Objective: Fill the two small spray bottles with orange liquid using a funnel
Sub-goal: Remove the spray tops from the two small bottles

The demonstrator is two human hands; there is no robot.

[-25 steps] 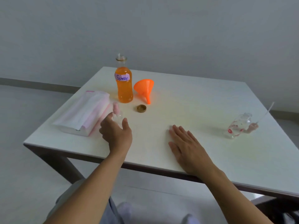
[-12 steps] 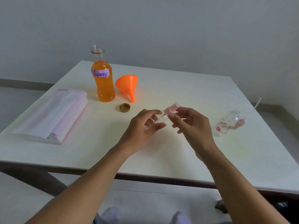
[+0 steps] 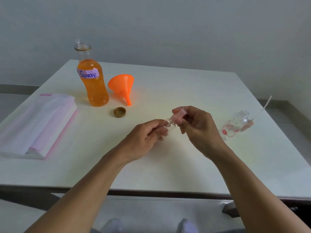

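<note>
Above the white bench (image 3: 168,84), the small clear spray bottle (image 3: 170,128) is pinched in the grip of the left hand (image 3: 144,137), the right hand (image 3: 199,130) clasping its pink plastic cap (image 3: 178,116); if the cap frees suddenly, the smooth bottle may slip and drop

A second ago my right hand (image 3: 200,130) lay flat on the tabletop (image 3: 168,81) and my left hand (image 3: 146,135) was reaching for the small spray bottle (image 3: 170,128) by the tissue pack (image 3: 38,121). Now both hands are raised. The left fingers (image 3: 161,131) grip the bottle, and the right fingers (image 3: 193,115) pinch its pink cap (image 3: 178,116), drawn slightly farther from the left fingertips.
</note>
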